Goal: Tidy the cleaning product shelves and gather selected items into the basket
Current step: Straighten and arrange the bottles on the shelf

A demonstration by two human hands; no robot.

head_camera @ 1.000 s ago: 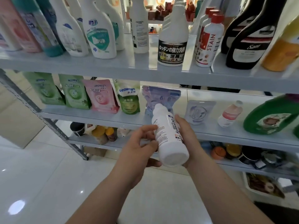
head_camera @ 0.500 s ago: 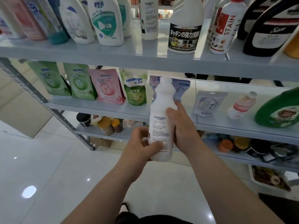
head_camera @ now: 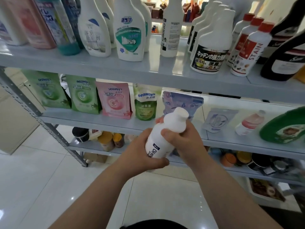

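A white bottle (head_camera: 165, 138) with blue lettering is held in both hands in front of the middle shelf (head_camera: 115, 120), cap tilted up and to the right. My left hand (head_camera: 140, 152) grips its lower body from the left and below. My right hand (head_camera: 183, 141) wraps round its upper part, thumb across the shoulder. A matching white bottle (head_camera: 170, 30) stands on the top shelf (head_camera: 148, 70). No basket is in view.
Spray bottles (head_camera: 130, 33) and red-capped STAIN bottles (head_camera: 249, 52) crowd the top shelf. Seaways refill pouches (head_camera: 113, 100) line the middle shelf, with a green jug (head_camera: 283, 128) at right. Jars (head_camera: 107, 141) sit on the lower shelf above a white tiled floor (head_camera: 41, 187).
Both hands turned the bottle: it went from base toward me, to upright, to tilted with the cap up and right. The view rose slightly along the shelves.
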